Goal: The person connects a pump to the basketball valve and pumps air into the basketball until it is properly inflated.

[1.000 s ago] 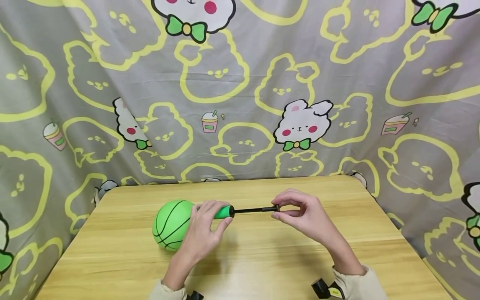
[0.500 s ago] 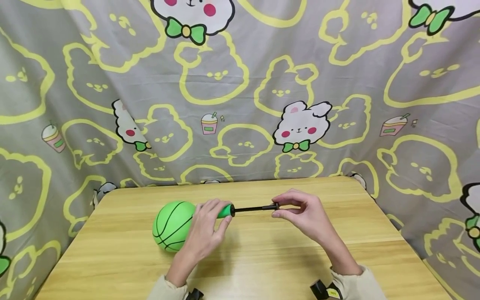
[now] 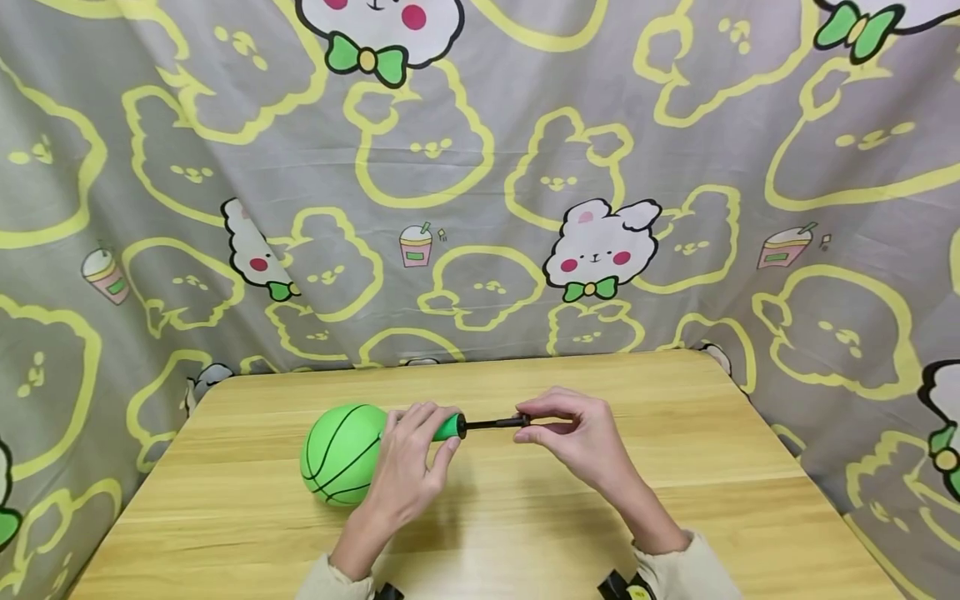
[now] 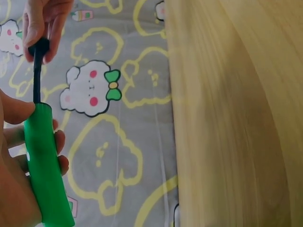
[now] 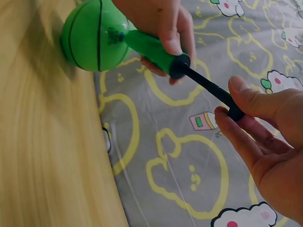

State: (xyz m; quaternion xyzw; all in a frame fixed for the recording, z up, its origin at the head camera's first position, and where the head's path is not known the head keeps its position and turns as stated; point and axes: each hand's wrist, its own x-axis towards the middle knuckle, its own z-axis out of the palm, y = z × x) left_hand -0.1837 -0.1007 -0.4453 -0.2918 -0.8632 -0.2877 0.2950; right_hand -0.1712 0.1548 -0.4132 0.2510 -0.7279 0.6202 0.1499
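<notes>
A small hand pump (image 4: 45, 161) has a green barrel and a black rod that is partly drawn out. My left hand (image 3: 408, 454) grips the barrel, fingers curled round it. The pump's other end meets a green ball (image 3: 341, 454) with black basketball lines, as the right wrist view shows. Thumb and fingers of my right hand (image 3: 581, 437) pinch the black handle (image 5: 235, 112) at the rod's end. In the head view the left hand hides most of the barrel and the ball's right side.
A light wooden table (image 3: 525, 533) lies under the hands. Behind and beside it hangs a grey curtain (image 3: 480, 183) with yellow cartoon outlines. The ball sits left of the hands.
My right hand has moved left with the handle, so less of the black rod shows outside the barrel. The left hand and ball stay nearly in place.
</notes>
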